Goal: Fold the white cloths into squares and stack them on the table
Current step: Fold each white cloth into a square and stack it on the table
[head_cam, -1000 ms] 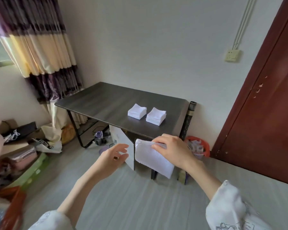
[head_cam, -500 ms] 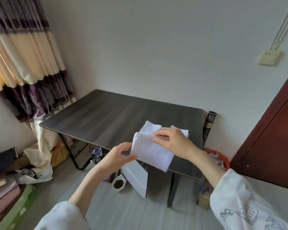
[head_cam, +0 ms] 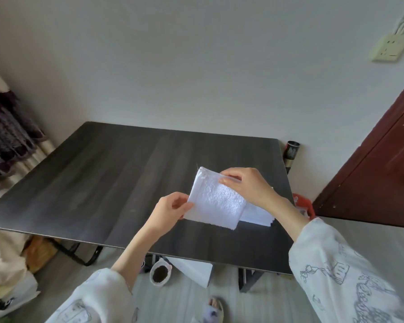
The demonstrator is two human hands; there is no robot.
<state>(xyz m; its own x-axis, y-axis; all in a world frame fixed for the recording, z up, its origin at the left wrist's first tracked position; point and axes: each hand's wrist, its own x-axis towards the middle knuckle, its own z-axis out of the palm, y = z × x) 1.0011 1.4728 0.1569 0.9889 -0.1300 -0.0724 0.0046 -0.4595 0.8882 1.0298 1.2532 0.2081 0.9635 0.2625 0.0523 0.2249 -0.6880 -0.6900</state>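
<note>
White cloth [head_cam: 216,202]: in the head view we hold it folded, nearly square, in the air above the dark table [head_cam: 103,178], stretched between our two hands.
Left hand [head_cam: 167,212]: thumb and fingers pinch the cloth's near-left corner.
Right hand [head_cam: 245,186]: fingertips clamp the far edge, thumb under, fingers curled over the fold.
Stack [head_cam: 258,215]: folded white cloths lie on the table just below and beyond our right hand, partly hidden by the cloth and wrist; we cannot tell how many stacks there are.
Step, as we judge it: squaring the last fold before laying it on the stack.
Risk: if our left pinch lets go early, the layers may spring open and the square is lost.
Risk: setting it down off-centre, with our right wrist brushing the stack, could skew or topple it.
</note>
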